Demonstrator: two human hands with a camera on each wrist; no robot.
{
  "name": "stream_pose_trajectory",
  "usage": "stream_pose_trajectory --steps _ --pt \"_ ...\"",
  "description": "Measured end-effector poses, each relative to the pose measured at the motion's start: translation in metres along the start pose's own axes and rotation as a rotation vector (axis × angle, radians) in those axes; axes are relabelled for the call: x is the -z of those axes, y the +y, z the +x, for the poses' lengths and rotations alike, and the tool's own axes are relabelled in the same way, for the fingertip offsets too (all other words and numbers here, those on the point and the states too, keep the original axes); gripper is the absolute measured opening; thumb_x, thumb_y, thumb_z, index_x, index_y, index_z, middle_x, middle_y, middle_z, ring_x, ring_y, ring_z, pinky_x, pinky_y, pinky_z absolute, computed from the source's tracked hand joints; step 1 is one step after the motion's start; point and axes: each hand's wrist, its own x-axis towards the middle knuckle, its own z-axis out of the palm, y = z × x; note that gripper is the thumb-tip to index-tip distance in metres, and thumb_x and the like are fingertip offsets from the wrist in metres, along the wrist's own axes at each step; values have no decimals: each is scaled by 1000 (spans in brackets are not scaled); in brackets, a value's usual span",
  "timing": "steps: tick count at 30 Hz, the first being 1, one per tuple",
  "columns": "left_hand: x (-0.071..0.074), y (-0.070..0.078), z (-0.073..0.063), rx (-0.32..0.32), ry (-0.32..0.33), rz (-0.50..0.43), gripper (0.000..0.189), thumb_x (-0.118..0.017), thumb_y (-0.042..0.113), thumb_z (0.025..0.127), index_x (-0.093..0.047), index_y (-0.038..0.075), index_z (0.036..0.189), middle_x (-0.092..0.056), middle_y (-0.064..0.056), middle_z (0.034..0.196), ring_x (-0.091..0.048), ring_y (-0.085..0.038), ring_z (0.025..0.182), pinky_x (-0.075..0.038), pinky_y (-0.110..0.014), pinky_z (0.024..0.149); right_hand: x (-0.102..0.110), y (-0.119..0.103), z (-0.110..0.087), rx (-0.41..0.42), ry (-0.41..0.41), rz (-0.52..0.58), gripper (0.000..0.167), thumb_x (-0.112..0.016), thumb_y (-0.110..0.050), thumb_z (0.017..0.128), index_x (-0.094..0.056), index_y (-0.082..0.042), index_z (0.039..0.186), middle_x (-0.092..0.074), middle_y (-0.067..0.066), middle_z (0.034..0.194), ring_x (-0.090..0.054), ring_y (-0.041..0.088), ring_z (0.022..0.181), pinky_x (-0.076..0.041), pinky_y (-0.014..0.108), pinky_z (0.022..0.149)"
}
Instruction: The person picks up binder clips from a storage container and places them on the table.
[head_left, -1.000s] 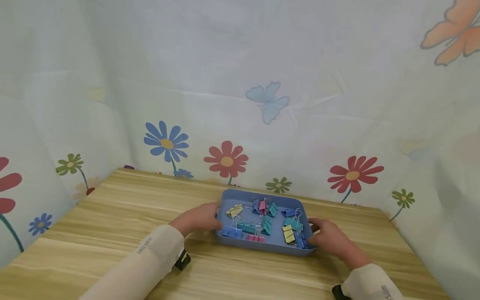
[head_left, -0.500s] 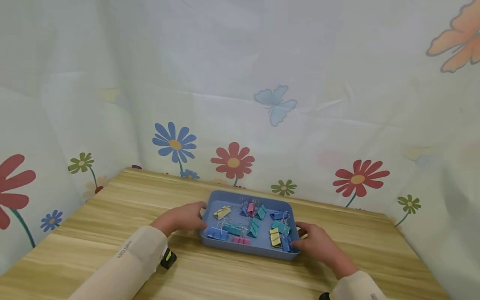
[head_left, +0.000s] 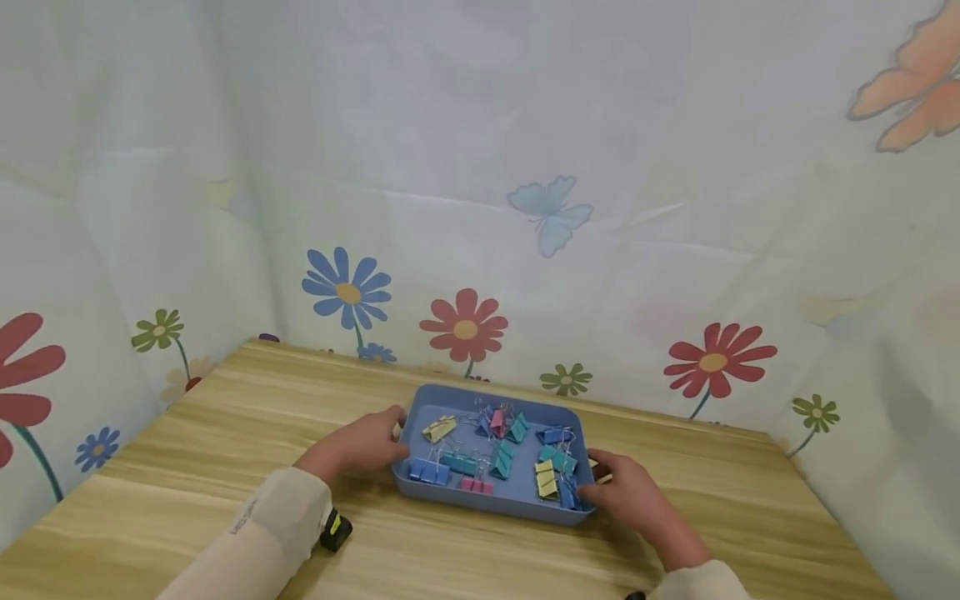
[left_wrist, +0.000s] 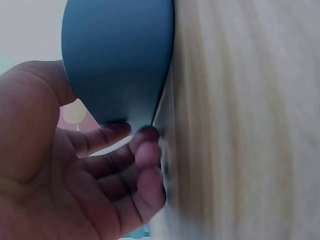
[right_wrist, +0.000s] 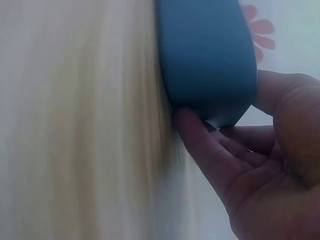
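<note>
A shallow blue tray (head_left: 495, 502) lies on the table, holding several binder clips with wire handles. At its left end my left hand (head_left: 367, 442) grips the wall; in the left wrist view the thumb is at the rim and the fingers curl against the tray's side (left_wrist: 117, 55). My right hand (head_left: 626, 492) holds the opposite end, thumb over the rim, fingers at the lower edge of the wall (right_wrist: 207, 55). Among the clips are a yellow clip (head_left: 439, 428), a blue clip (head_left: 430, 472), a pink clip (head_left: 477, 486) and a teal clip (head_left: 502, 460).
The wood-grain table (head_left: 247, 417) extends on both sides of the tray and in front of it. A pale curtain (head_left: 420, 150) printed with flowers and butterflies hangs close behind the table's back edge. Each forearm wears a black wrist device, such as the left strap (head_left: 335, 530).
Between both hands, the tray has shifted left and slightly nearer to me, mostly in the first half second. The clips keep their arrangement inside. The head view has also turned a little.
</note>
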Motion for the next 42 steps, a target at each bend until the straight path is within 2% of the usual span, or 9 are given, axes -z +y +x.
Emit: stream_pose_trajectory --steps 4,6,11,16,20,27,37,42 --pt "1 4 -1 -32 29 93 47 -60 26 90 -48 1 128 -63 -11 111 -56 -20 92 -48 -45 93 1 1 0 -18 -3 21 64 -74 -21 82 -51 1 137 -68 7 99 -64 20 91 -54 35 73" --pt "2 6 -1 -52 45 124 45 -59 26 90 -49 0 124 -63 -11 108 -56 -21 92 -48 -45 95 2 2 0 -11 -9 15 64 -73 -22 83 -50 2 138 -68 8 101 -64 21 93 -54 36 75" --pt "1 5 -4 -75 54 178 31 -57 25 89 -51 2 110 -56 -6 89 -51 -20 83 -45 -40 82 -1 2 0 -27 -37 25 65 -72 -23 85 -48 2 139 -68 8 103 -63 22 96 -54 37 78" --pt "1 6 -9 -74 84 204 27 -57 24 89 -52 3 106 -55 -5 87 -50 -20 81 -44 -40 80 -3 3 2 -19 -36 41 65 -73 -22 84 -48 3 139 -68 9 104 -64 22 96 -54 37 76" --pt "2 8 -12 -62 88 187 33 -58 24 89 -52 1 112 -58 -8 93 -52 -20 85 -46 -42 85 -3 2 2 -14 -34 35 65 -73 -22 84 -48 2 139 -69 9 104 -64 22 95 -54 36 75" --pt "-2 9 -9 -51 77 158 56 -58 26 90 -44 -4 135 -60 -18 122 -57 -24 105 -43 -45 103 -2 2 -2 -12 -29 36 65 -73 -25 84 -49 3 138 -68 9 105 -65 23 95 -54 38 77" --pt "-2 13 -11 -54 75 235 66 -58 29 91 -38 -7 143 -54 -25 135 -52 -35 124 -39 -47 107 -2 2 -6 -22 10 -33 66 -74 -33 83 -53 1 135 -68 8 102 -66 21 90 -55 37 75" --pt "-1 12 -13 -46 82 253 66 -58 29 91 -38 -7 143 -53 -25 135 -52 -36 124 -39 -47 107 3 -4 -4 -3 40 -65 60 -72 -27 85 -53 1 135 -67 9 105 -67 24 92 -56 37 74"
